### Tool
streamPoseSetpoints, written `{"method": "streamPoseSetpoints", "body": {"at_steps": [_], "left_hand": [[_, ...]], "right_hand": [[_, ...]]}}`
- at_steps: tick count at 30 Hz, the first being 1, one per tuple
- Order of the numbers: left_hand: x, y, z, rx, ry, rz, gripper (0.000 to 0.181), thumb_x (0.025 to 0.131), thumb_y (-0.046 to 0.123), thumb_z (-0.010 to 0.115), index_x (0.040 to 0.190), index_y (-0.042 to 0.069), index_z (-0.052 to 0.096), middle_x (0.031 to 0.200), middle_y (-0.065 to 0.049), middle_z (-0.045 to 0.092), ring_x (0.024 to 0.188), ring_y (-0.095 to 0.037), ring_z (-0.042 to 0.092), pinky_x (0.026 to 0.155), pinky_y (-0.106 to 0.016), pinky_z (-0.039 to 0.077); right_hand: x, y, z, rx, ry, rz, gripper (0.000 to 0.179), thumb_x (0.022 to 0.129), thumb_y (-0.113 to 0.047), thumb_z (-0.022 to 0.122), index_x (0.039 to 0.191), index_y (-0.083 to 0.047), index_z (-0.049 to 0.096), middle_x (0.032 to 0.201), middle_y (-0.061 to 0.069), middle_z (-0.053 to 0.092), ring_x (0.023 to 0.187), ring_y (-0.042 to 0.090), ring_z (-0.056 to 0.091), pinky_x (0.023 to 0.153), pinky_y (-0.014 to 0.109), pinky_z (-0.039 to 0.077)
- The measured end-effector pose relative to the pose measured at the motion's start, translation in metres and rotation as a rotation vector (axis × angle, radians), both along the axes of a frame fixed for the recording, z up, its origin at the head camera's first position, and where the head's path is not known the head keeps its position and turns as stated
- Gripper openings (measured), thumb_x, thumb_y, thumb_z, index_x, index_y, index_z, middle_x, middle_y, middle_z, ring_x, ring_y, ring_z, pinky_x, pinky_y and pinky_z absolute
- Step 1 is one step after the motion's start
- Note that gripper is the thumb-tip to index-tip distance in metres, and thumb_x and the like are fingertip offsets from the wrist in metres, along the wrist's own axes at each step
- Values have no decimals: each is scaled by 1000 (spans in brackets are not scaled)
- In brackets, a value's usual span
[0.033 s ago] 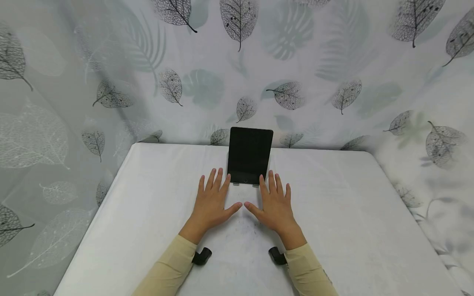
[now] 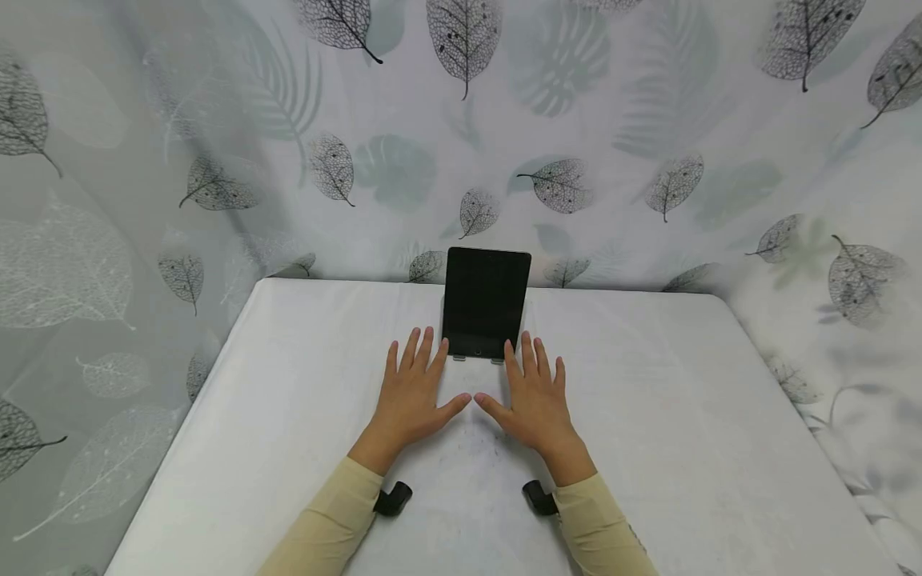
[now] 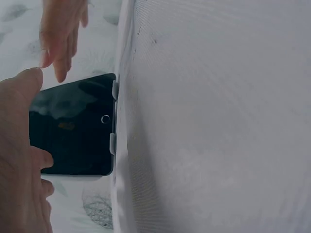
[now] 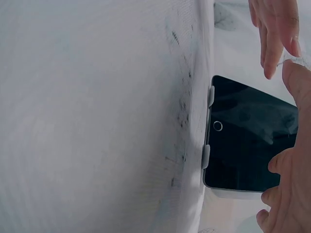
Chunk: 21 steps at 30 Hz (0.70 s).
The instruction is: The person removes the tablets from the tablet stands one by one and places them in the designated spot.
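Note:
A black tablet [image 2: 486, 302] with a dark screen leans upright on a stand whose small grey lips [image 2: 459, 358] hold its lower edge. My left hand [image 2: 412, 400] is spread in front of it on the left, fingers straight and index fingertip near the tablet's lower left corner. On the other side my right hand [image 2: 536, 400] mirrors it, its index fingertip near the lower right corner. The two thumbs point at each other, tips almost meeting. Neither hand holds anything. Both wrist views show the tablet [image 3: 73, 128] with its round home button, partly hidden behind the near hand.
A white cloth covers the table [image 2: 691, 416], with faint dark smudges between the forearms. Leaf-patterned curtains [image 2: 403, 176] stand behind and at both sides. A small black device [image 2: 393, 499] sits at the left wrist, and another black device [image 2: 539, 498] at the right.

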<state>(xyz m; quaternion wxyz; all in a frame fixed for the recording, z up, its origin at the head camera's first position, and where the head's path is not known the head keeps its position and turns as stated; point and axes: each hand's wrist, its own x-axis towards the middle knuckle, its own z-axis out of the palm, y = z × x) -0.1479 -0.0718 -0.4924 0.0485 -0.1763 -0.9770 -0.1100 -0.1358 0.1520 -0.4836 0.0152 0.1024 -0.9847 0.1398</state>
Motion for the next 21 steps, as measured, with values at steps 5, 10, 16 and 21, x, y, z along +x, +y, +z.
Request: {"method": "streamPoseSetpoints", "body": {"at_steps": [5, 10, 16, 21], "left_hand": [[-3, 1, 2, 78, -17, 7, 95, 95, 73, 44, 164, 11, 21, 173, -14, 11, 161, -33, 3, 129, -62, 6], [-11, 3, 1, 353, -45, 36, 87, 98, 58, 53, 161, 4, 27, 170, -17, 22, 159, -37, 16, 128, -61, 16], [-24, 8, -5, 710, -115, 99, 79, 99, 46, 60, 160, 6, 30, 165, -16, 32, 154, -37, 27, 125, -57, 28], [-37, 13, -3, 919, -119, 144, 70, 100, 42, 62, 158, 11, 37, 160, -11, 40, 148, -32, 37, 121, -56, 35]], "right_hand": [[-4, -1, 0, -48, 28, -5, 101, 92, -69, 56, 164, -10, 17, 172, 18, 9, 159, 40, 10, 123, 71, 11], [-15, -3, -6, -260, 98, -59, 89, 97, -57, 59, 162, -7, 25, 166, 19, 28, 151, 40, 29, 123, 65, 25], [-30, -2, -15, -578, 181, -179, 68, 99, -39, 65, 154, -6, 42, 147, 20, 49, 136, 37, 47, 114, 57, 42], [-40, -1, -10, -746, 281, -235, 54, 98, -26, 68, 146, -4, 53, 131, 21, 58, 120, 37, 58, 104, 53, 51]]}}
